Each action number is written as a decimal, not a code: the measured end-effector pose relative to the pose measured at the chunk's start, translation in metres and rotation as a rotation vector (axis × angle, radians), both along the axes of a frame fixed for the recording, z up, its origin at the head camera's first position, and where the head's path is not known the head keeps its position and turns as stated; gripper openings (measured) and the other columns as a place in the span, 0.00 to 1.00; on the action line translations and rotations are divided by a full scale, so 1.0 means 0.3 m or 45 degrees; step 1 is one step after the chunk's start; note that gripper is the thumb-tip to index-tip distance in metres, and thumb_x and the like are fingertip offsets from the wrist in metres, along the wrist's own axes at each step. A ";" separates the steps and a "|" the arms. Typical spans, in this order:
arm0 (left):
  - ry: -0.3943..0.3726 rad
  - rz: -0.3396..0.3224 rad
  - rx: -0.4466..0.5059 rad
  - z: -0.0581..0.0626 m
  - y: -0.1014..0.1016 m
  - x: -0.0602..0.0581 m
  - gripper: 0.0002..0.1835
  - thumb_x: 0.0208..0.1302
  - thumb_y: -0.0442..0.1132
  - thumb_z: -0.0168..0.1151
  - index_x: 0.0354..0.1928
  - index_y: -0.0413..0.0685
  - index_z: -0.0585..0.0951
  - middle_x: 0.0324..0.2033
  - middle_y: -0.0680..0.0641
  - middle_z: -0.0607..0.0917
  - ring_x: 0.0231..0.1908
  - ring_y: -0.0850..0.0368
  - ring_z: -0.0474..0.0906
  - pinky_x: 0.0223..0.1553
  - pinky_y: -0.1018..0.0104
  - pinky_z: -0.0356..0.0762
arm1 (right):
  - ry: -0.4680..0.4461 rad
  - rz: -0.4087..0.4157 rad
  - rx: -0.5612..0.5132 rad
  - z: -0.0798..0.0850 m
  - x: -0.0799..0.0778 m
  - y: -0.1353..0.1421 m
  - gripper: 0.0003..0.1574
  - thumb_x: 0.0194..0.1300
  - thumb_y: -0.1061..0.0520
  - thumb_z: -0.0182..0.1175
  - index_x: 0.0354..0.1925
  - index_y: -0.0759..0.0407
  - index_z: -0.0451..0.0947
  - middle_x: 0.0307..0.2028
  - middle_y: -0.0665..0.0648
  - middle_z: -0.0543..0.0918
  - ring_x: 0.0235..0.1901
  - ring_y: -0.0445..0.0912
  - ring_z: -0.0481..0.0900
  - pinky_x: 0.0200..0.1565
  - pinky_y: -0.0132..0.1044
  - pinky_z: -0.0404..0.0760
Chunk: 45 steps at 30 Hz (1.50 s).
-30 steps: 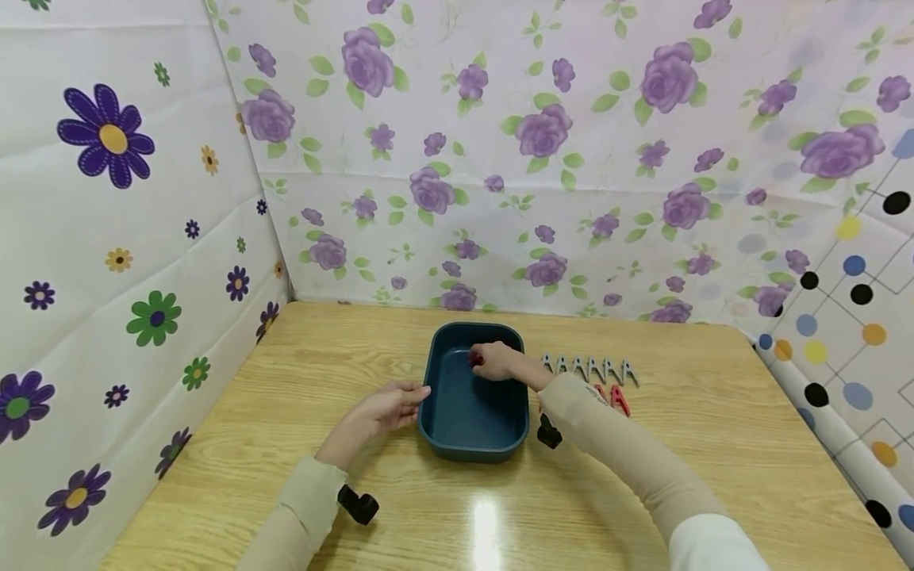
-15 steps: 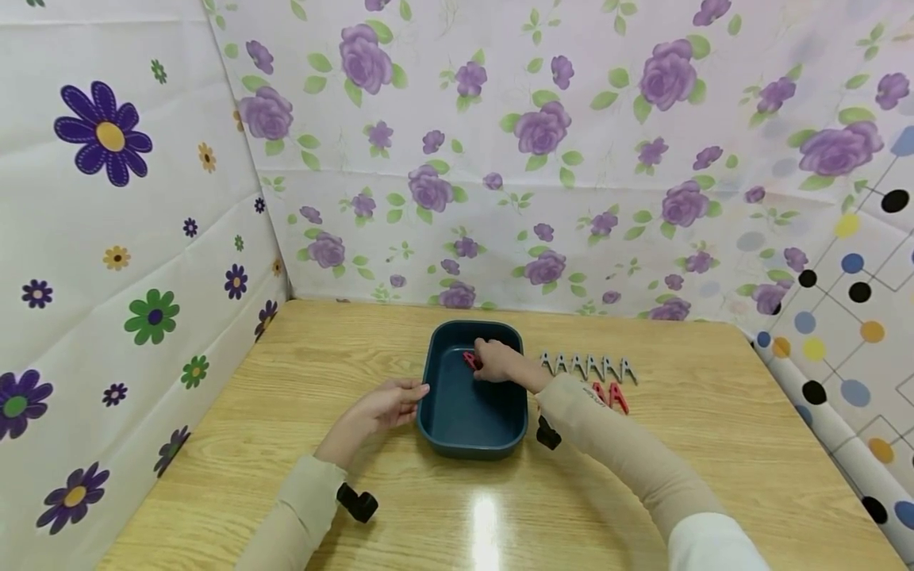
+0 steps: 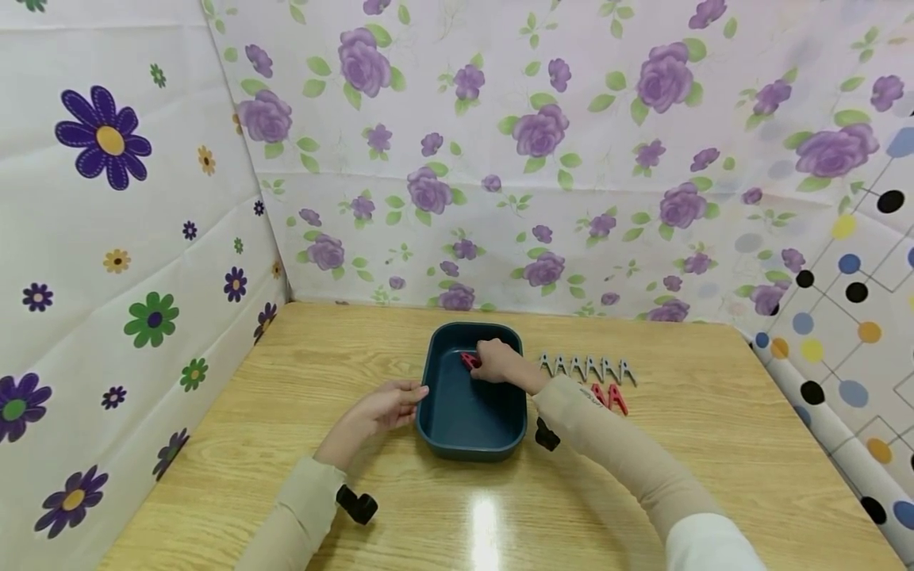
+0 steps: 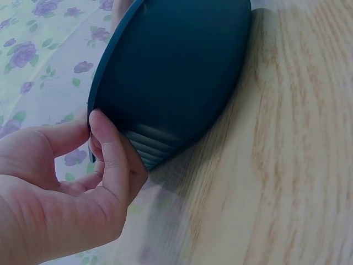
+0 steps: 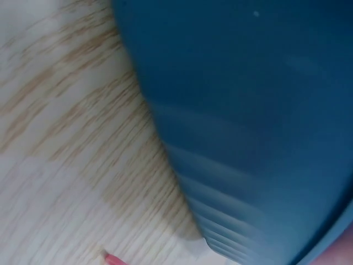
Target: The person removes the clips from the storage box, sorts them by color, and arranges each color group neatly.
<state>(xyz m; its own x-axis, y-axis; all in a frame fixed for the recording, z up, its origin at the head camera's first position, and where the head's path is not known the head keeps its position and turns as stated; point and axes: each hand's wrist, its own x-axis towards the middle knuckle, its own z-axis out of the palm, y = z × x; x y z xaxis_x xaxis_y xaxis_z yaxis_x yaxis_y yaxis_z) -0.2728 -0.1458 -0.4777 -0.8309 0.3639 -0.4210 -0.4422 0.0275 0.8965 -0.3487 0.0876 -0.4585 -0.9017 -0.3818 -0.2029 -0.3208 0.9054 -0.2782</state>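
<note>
In the head view a dark blue plastic basin [image 3: 471, 412] stands in the middle of the table. My left hand [image 3: 389, 406] pinches its left rim, thumb at the edge; in the left wrist view the fingers [image 4: 113, 160] curl against the ribbed outer wall. Reaching over the right wall, my right hand [image 3: 497, 362] is inside the basin near its far end. Its fingertips pinch a red clothespin [image 3: 468, 360], whose open-legged end shows to the left of them. The rest of that clothespin is hidden by the hand. In the right wrist view the basin wall hides the fingers.
Right of the basin, several grey-blue clothespins [image 3: 591, 367] stand in a row on the wooden table [image 3: 343, 349]. Two red clothespins [image 3: 617, 399] lie in front of them, one partly behind the right sleeve. Flower-print cloth [image 3: 428, 238] hangs behind the table.
In the basin, the red clothespin shows more to the left of my right fingertips than one second ago, when the hand mostly covered it. My left hand has stayed on the rim.
</note>
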 end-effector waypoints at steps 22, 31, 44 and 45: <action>-0.003 -0.015 0.007 0.004 0.003 0.003 0.03 0.71 0.38 0.56 0.37 0.49 0.74 0.24 0.56 0.79 0.25 0.65 0.74 0.30 0.75 0.75 | 0.358 -0.002 -0.369 0.025 0.030 0.048 0.16 0.64 0.51 0.63 0.45 0.61 0.77 0.32 0.56 0.79 0.26 0.45 0.71 0.30 0.35 0.70; -0.007 -0.009 0.003 0.006 0.005 0.000 0.03 0.71 0.39 0.56 0.38 0.49 0.74 0.24 0.56 0.79 0.25 0.66 0.74 0.30 0.75 0.75 | 0.388 0.019 -0.422 0.024 0.032 0.075 0.16 0.63 0.51 0.63 0.45 0.60 0.78 0.35 0.57 0.80 0.30 0.46 0.73 0.34 0.38 0.73; -0.015 -0.009 0.011 0.018 0.007 0.009 0.03 0.71 0.38 0.56 0.37 0.49 0.74 0.23 0.56 0.79 0.24 0.66 0.75 0.30 0.75 0.76 | 0.346 0.068 -0.501 0.010 0.042 0.120 0.15 0.64 0.53 0.63 0.46 0.59 0.78 0.35 0.56 0.79 0.30 0.45 0.72 0.35 0.37 0.74; -0.011 -0.015 0.011 0.019 0.006 0.009 0.03 0.71 0.38 0.55 0.38 0.49 0.74 0.24 0.56 0.79 0.24 0.66 0.74 0.30 0.76 0.76 | 0.351 0.070 -0.509 0.012 0.045 0.123 0.14 0.64 0.53 0.62 0.45 0.59 0.78 0.35 0.56 0.79 0.30 0.45 0.72 0.35 0.37 0.74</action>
<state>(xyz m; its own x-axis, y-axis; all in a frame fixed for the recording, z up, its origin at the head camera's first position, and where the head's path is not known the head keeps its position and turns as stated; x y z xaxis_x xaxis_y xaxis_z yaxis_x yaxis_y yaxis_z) -0.2700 -0.1439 -0.4721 -0.8230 0.3772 -0.4247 -0.4495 0.0246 0.8929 -0.3353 0.1247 -0.4550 -0.8774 -0.4299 0.2130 -0.4760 0.7244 -0.4987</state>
